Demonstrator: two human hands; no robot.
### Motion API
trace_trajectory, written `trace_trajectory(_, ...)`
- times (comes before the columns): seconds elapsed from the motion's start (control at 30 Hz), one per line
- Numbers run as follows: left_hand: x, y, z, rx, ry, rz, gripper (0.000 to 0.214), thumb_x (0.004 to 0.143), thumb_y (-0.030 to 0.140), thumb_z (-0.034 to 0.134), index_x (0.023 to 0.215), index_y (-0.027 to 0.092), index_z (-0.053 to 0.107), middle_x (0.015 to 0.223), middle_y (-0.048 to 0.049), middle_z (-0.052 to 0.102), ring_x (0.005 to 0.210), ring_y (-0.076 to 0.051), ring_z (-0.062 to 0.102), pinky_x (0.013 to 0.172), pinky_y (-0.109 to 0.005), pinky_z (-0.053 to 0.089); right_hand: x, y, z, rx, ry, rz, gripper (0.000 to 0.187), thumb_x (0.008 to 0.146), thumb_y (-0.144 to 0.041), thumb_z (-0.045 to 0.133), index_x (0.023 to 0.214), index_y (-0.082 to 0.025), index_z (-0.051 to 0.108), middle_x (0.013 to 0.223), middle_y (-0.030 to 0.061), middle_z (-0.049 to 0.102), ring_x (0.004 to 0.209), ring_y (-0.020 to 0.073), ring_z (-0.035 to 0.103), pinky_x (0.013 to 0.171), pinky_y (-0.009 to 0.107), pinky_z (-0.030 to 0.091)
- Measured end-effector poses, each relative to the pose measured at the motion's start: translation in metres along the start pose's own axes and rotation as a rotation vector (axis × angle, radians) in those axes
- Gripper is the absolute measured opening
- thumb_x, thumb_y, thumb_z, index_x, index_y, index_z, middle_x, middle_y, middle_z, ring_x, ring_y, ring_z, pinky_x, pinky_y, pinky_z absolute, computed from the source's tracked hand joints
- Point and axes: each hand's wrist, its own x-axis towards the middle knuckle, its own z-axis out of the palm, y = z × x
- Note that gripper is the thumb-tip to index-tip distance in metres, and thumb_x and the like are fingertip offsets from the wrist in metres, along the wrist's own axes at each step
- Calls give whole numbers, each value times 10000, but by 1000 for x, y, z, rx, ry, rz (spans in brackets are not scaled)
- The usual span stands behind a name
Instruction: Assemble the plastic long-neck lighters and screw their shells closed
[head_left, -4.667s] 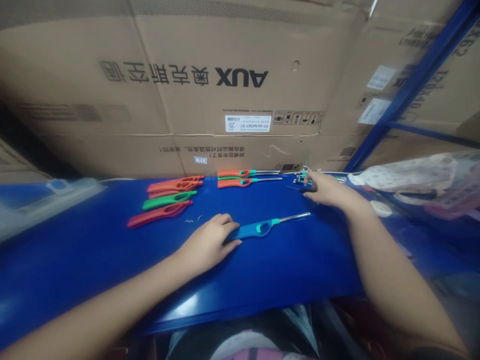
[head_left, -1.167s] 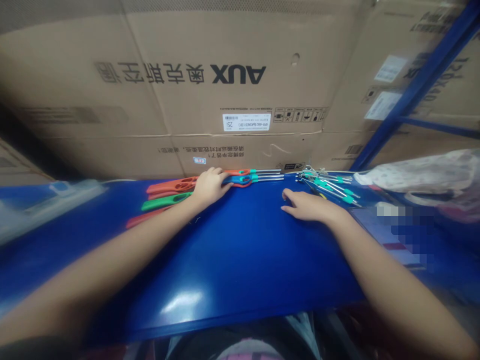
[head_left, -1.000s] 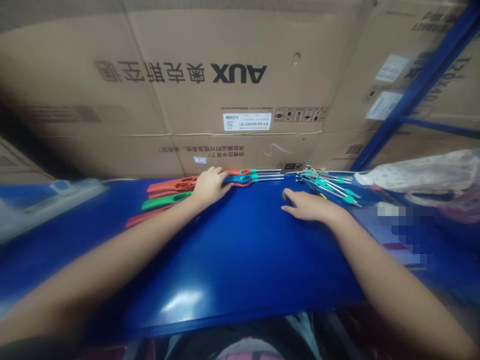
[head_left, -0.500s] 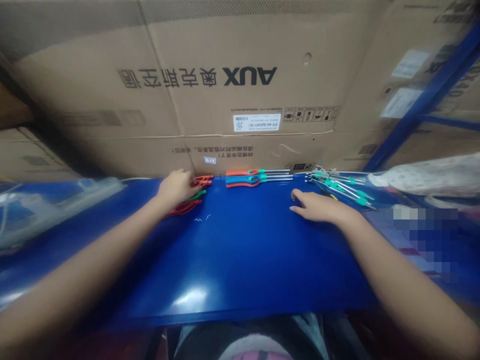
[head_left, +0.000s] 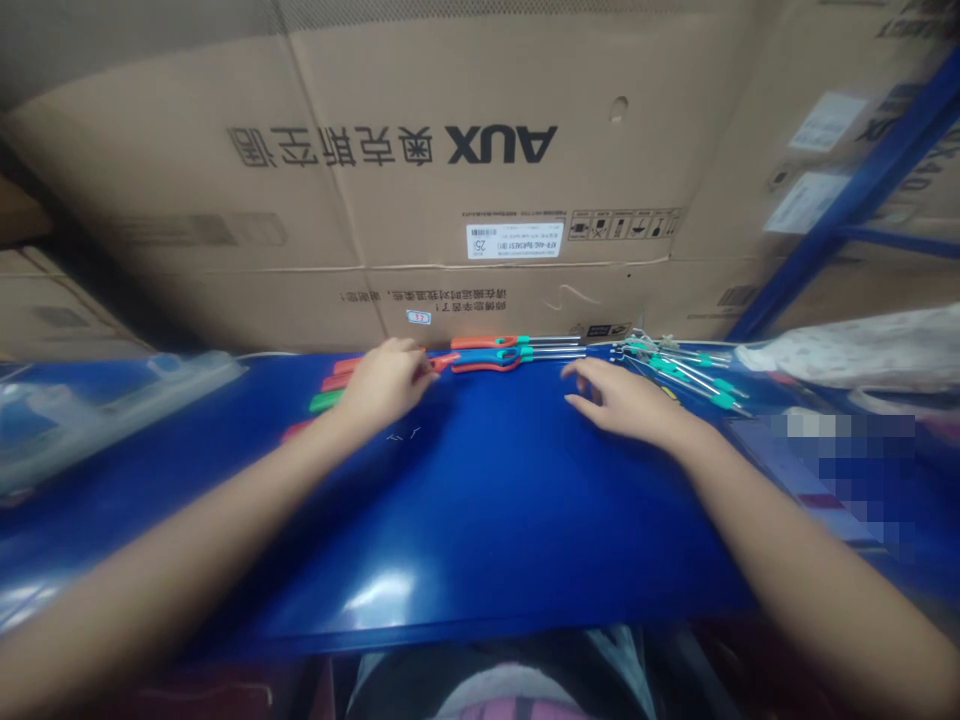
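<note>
Two bare hands lie over a blue table (head_left: 480,500), seen from the head camera. Fingers (head_left: 411,368) of the left hand (head_left: 384,382) are curled down onto a loose pile of coloured lighter shells (head_left: 334,383). Orange, green and red pieces show at the wrist side, and an orange end (head_left: 439,361) juts out beyond the fingertips. Motion blur hides whether any shell is actually gripped. Fingers (head_left: 581,385) of the right hand (head_left: 624,402) are spread and slack, palm down just over the table top, with nothing in them.

Just beyond the left fingertips, three finished lighters (head_left: 517,350) lie side by side along the far edge: orange, blue and orange bodies with teal collars, metal nozzles pointing right. Near the right hand, on its far right side but not touching it, is a fanned bundle of metal nozzle tubes (head_left: 686,370) with teal collars. A few small metal pins (head_left: 405,435) lie on the table just on the near side of the left hand.

A large cardboard carton (head_left: 495,200) printed "AUX" upside down stands behind the table's far edge. A clear plastic tray (head_left: 112,400) lies at far left. A blue rack post (head_left: 847,190) and a pale patterned cloth (head_left: 855,350) stand at far right.
</note>
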Motion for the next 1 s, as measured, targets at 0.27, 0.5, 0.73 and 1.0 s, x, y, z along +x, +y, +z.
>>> trace_trajectory(0.27, -44, 100, 9, -381, -72, 387, 157, 964, 282, 600, 878, 180, 684, 944, -53, 679, 903, -220, 590, 795, -349, 463, -13, -48, 3, 321, -76, -496, 152, 922, -247, 642, 1069, -209, 633, 1135, 72, 602, 1113, 216, 552, 993, 358, 442)
trace_trajectory(0.5, -54, 102, 17, -583, -152, 342, 183, 887, 260, 693, 1067, 240, 674, 1131, -46, 641, 1102, -256, 553, 975, -428, 443, -16, -37, -1, 263, -367, -410, 75, 900, -156, 624, 955, -197, 654, 1002, 32, 614, 884, 162, 569, 767, 276, 421)
trace_trajectory(0.73, -58, 76, 36, -699, -108, 174, 421, 895, 341, 691, 1288, 233, 584, 1265, -82, 633, 1197, -276, 550, 1068, -466, 438, -14, -22, -6, 179, -359, -335, 204, 858, -354, 730, 805, -194, 614, 869, 8, 615, 817, 159, 540, 691, 259, 365)
trace_trajectory(1.0, -56, 68, 50, -738, -59, 137, 403, 882, 351, 707, 1247, 209, 612, 1201, -89, 683, 1111, -265, 611, 997, -451, 492, -5, -21, 2, 146, -161, -190, 231, 1004, -349, 498, 911, -199, 646, 787, 22, 688, 683, 140, 577, 624, 255, 341)
